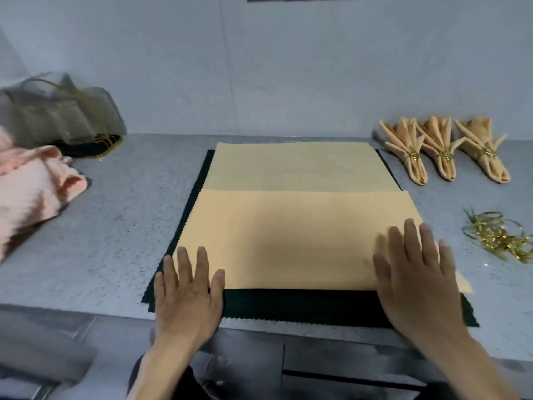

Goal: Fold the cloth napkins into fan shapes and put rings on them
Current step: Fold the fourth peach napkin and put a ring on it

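A peach cloth napkin (300, 226) lies flat on a dark green mat (300, 307), its near part folded up over the rest. My left hand (187, 295) presses flat on the napkin's near left corner, fingers straight. On the near right corner my right hand (418, 281) lies flat, fingers spread. Three folded fan napkins (444, 151) with gold rings stand in a row at the back right. A loose heap of gold rings (501, 238) lies at the right of the mat.
The grey speckled counter (115, 226) carries a pile of pink cloth (31, 186) at the left edge. Behind it sits a sheer grey bag with gold cords (63, 114). A pale wall rises at the back. Drawer fronts (317, 370) run below the counter edge.
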Demonstrator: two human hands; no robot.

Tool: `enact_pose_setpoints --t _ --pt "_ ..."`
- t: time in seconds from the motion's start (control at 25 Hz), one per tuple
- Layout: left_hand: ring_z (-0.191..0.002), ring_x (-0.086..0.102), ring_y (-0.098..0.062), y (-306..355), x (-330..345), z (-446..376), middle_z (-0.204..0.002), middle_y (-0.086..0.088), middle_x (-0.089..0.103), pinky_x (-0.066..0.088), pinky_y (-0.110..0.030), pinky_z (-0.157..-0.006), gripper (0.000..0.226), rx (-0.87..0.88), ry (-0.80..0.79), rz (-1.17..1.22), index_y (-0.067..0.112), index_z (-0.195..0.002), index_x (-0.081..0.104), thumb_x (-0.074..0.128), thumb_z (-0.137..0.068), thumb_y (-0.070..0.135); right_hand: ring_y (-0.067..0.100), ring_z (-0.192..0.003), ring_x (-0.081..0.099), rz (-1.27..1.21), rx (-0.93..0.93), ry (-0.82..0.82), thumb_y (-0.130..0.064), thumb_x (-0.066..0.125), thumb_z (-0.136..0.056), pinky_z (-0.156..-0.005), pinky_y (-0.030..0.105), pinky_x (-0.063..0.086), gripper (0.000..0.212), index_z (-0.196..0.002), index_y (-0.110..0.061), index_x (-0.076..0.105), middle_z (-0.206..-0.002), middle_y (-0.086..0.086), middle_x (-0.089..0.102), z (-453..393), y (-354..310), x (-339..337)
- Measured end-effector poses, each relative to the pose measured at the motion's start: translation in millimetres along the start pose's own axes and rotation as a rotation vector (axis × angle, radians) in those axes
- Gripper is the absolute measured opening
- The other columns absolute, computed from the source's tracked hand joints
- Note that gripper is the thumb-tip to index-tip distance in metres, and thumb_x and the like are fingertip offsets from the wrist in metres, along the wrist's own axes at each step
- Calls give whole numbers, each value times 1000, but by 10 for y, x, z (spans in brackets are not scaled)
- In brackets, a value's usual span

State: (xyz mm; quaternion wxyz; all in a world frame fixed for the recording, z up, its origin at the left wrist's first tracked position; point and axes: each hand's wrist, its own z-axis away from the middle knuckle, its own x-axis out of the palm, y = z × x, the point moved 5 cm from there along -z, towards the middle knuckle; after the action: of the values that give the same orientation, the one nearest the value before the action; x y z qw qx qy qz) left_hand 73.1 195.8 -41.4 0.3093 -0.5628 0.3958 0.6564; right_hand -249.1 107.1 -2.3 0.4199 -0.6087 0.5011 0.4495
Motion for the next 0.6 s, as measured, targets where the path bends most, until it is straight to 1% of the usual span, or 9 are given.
enact_pose_setpoints --t 0.08,0.16,0.24,0.28,0.36,0.44,0.48,0.52,0.6 --pt "-148 -20 -30 -26 23 -19 -162 -9 -20 -11 -44 -120 77 -9 12 4 27 -152 -21 -20 -83 61 26 -152 4 -124 -199 -10 -50 2 -96 -122 36 2 73 -155 -11 21 -164 11 9 -59 -631 -114" --pt "-148 -20 -30 -16 23 -7 -162 -9 -21 -12 -44 -119 79 1 19 -9 28 -147 -27 -30 -78 65 17 -150 -14 -242 -351 -143 -54 -15 -86 -120 32 -8 81 -157 -20 -1 -163 -1 -16 -123 -1189 -10" --pt "-148 -23 -29 -29 11 8 -161 -9 -22 -14 -44 -117 90 11 -14 -13 28 -146 -29 -37 -66 69 15 -148 -23 -230 -440 -258 -55 -23 -77 -120 36 -13 86 -157 -24 -11 -158 -6 -28 -172 -1548 234" --pt "-148 -24 -27 -48 -21 8 -162 -7 -22 -15 -45 -117 90 1 -27 11 28 -149 -26 -33 -70 70 16 -148 -23 -206 -464 -306 -57 -26 -78 -120 39 -14 85 -156 -26 -12 -157 -7 -29 -185 -1648 351" --pt "-150 -15 -26 -24 -146 -87 -164 -7 -9 -10 -49 -117 72 34 22 67 25 -156 -7 -7 -93 59 16 -148 -23 -200 -460 -360 -59 -28 -82 -120 41 -15 80 -155 -29 -15 -160 -6 -26 -205 -1700 474" --pt "-147 24 -31 159 -421 -349 -156 -8 32 9 -46 -117 49 217 307 88 21 -148 30 22 -101 34 17 -148 -23 -193 -466 -355 -56 -23 -79 -118 41 -17 80 -154 -30 -15 -160 -8 -25 -189 -1707 502" --pt "-137 40 -29 307 -536 -549 -143 -4 48 17 -44 -114 42 335 373 108 21 -139 42 30 -99 24 18 -148 -23 -204 -465 -346 -56 -20 -81 -117 41 -17 78 -154 -31 -14 -159 -8 -25 -177 -1713 485" --pt "-131 45 -26 478 -603 -815 -138 0 53 22 -43 -114 40 430 311 137 21 -136 46 35 -98 17 19 -149 -22 -213 -461 -334 -57 -17 -83 -115 41 -17 76 -155 -32 -12 -158 -9 -24 -178 -1712 478" --pt "-129 45 -23 779 -582 -1386 -141 3 51 29 -42 -111 40 543 44 110 22 -137 49 40 -98 16 24 -151 -10 -209 -462 -285 -58 -11 -91 -114 44 -12 68 -156 -38 -2 -162 -7 -12 -189 -1704 536"
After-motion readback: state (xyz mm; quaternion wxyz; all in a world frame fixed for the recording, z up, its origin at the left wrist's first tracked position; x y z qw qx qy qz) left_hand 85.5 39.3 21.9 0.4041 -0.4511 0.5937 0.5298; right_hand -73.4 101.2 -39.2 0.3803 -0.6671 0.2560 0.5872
